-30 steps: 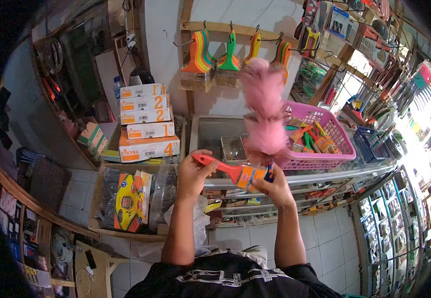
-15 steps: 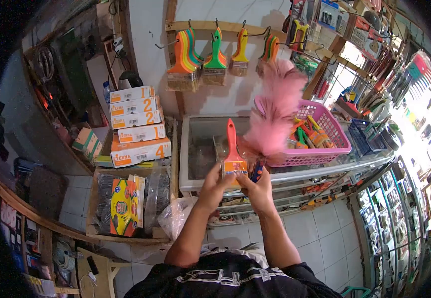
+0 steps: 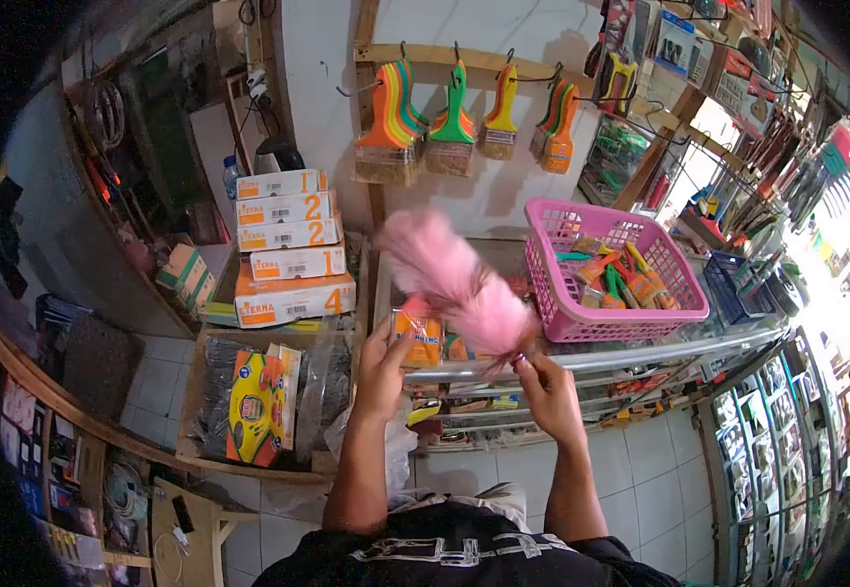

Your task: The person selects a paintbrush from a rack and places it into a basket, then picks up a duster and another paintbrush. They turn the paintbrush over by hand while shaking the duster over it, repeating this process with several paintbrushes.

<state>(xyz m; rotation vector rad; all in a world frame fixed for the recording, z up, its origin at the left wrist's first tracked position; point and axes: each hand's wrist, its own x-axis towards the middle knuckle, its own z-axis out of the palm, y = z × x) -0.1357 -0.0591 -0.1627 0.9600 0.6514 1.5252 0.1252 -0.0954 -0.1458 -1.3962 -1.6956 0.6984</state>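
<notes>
My left hand [image 3: 382,370] is closed around an orange-labelled paintbrush [image 3: 419,339], held upright over the front of the glass display counter [image 3: 474,370]. In my right hand [image 3: 548,391] is the handle end of a fluffy pink duster [image 3: 459,279]. Its blurred feathers slant up to the left, beside the brush and covering part of it. Right of the duster, a pink plastic basket [image 3: 630,328] holds several paintbrushes [image 3: 620,279] on the counter.
More brushes [image 3: 386,127] hang from hooks on a wooden wall rail [image 3: 435,57]. Stacked white and orange boxes [image 3: 296,298] stand at the left, above a wooden tray with a yellow box [image 3: 258,406]. A blue basket [image 3: 733,289] is at the right.
My right hand has moved right with the duster, whose feathers have swung from upright down to the left. My left hand has shifted left with the paintbrush.
</notes>
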